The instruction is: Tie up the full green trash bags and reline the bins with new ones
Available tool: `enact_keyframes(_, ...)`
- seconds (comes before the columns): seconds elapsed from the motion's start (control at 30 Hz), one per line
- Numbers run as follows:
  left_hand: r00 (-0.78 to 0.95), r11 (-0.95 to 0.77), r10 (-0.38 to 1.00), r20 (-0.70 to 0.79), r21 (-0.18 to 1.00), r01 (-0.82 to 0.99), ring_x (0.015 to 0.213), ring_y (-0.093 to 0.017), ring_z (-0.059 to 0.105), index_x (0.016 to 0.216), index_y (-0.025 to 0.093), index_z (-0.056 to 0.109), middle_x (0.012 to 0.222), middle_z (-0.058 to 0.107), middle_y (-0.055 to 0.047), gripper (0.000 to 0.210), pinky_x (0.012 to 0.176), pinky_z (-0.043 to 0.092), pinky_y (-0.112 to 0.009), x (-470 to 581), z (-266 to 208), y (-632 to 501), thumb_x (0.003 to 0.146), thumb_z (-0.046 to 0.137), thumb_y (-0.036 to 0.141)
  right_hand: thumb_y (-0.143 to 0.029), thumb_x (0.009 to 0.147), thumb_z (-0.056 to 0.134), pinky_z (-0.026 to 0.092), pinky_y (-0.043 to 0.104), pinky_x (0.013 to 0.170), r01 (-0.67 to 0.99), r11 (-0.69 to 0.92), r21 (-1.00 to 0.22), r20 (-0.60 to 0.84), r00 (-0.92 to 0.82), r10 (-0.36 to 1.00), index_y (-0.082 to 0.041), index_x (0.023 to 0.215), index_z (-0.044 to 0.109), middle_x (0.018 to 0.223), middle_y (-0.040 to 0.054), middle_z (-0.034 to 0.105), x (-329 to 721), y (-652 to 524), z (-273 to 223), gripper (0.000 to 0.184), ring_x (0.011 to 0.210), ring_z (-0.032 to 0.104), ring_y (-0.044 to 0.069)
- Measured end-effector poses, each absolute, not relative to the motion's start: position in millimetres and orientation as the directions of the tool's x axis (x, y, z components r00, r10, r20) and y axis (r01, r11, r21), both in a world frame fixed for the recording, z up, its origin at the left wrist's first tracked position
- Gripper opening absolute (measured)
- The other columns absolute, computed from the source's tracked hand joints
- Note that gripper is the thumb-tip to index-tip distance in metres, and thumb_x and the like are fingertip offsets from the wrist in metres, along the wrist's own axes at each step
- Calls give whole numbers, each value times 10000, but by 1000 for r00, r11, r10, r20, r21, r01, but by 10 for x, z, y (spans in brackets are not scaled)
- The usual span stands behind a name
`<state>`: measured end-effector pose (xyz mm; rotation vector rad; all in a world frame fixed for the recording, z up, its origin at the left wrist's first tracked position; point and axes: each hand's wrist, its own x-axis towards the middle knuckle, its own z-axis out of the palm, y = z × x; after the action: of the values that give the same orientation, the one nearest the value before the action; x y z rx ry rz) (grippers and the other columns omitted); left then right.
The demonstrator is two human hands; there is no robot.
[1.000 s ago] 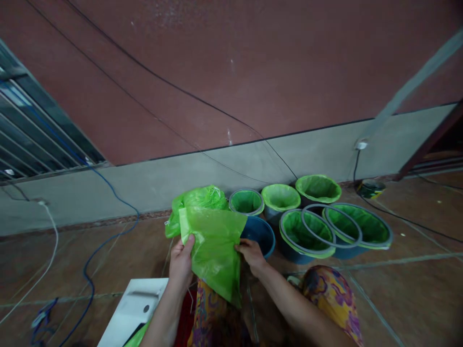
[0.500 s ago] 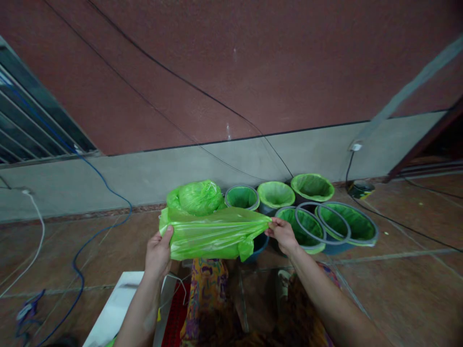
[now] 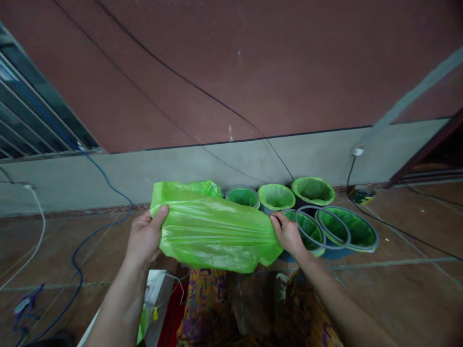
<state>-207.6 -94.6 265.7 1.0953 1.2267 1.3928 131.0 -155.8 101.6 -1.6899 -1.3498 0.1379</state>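
Observation:
A light green plastic bag (image 3: 217, 233) is stretched sideways between my two hands, above my knees. My left hand (image 3: 146, 236) pinches its left end, thumb on top. At the other end, the fingers of my right hand (image 3: 287, 233) are closed on the bag's edge. Behind it, a heap of the same green plastic (image 3: 210, 188) is partly covered by the bag. Close to my right hand stand bins lined with green bags, among them a front bin (image 3: 307, 231) with a loose grey ring (image 3: 334, 248) lying across its top.
Along the wall are more lined bins (image 3: 277, 197). A blue cable (image 3: 77, 260) runs over the tiled floor on the left, and a black cable (image 3: 405, 233) on the right. A white box (image 3: 159, 284) sits by my left leg; a small dark can (image 3: 361, 195) stands near the doorway.
Both hands have moved outward, left hand up and left. The bag is spread taller and wider, now hiding more of the green heap and the bin behind it.

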Motion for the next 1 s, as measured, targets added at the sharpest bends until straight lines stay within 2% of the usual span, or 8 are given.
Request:
enact_keyframes(0.1,-129,70,986,-104,967,-245,694,-233,699,758,118,666,641,707,-46,290,639,574,-318,-2025,2485,-818,584,776,323,-369,897,408,447,326,757,797,-137,-589,419,446,791,-172,936,656,936,111,706,1516,-1620,916,319,802,641,227)
enact_keyframes(0.2,-106,90,985,-135,932,-352,652,-215,691,745,113,650,632,698,-38,277,641,562,-315,-1865,2277,-798,569,779,283,-327,895,402,415,322,709,797,-357,-487,433,575,694,-147,983,655,964,127,686,1650,-1651,920,323,786,611,222)
enact_keyframes(0.37,-120,66,984,-133,893,-446,523,-143,631,685,120,622,585,664,3,252,578,513,-258,-1433,2040,-843,546,788,249,-317,856,499,345,469,902,887,-366,-283,572,462,677,-139,1113,616,1182,171,589,1234,-1727,1272,334,1076,494,332)
enact_keyframes(0.43,-87,95,985,-150,887,-452,535,-135,628,694,122,624,611,671,0,255,577,499,-248,-1257,1983,-883,554,784,263,-329,867,507,324,473,958,928,-189,-322,608,356,710,-167,1116,608,1215,152,568,852,-1793,1439,314,1131,461,317)
enact_keyframes(0.53,-33,147,983,-180,886,-440,502,-118,598,714,136,618,613,661,13,242,536,470,-240,-1056,1934,-968,585,754,290,-386,872,518,409,394,911,860,163,-484,543,150,826,-191,1148,559,1122,102,607,251,-1881,1610,341,1031,534,247)
enact_keyframes(0.67,5,214,974,-228,907,-362,462,-109,566,682,145,584,564,619,27,207,480,432,-227,-948,1958,-1070,592,732,257,-417,816,578,430,431,862,799,97,-593,486,259,835,-160,1123,537,1051,129,612,-195,-1877,1651,402,1003,541,287)
enact_keyframes(0.87,135,237,970,-202,905,-353,516,-123,584,651,134,605,596,645,-12,182,540,461,-250,-937,2017,-1098,571,738,229,-285,866,454,416,370,775,739,5,-673,399,358,844,-201,826,584,846,99,620,-120,-1770,1538,160,851,570,257)
enact_keyframes(1.0,159,231,969,-188,916,-327,628,-140,613,708,146,620,679,664,-20,207,619,475,-268,-980,1965,-1117,587,753,247,-328,811,529,367,294,594,444,22,-896,225,410,884,-218,625,568,641,22,573,-9,-1722,1428,219,594,510,170)
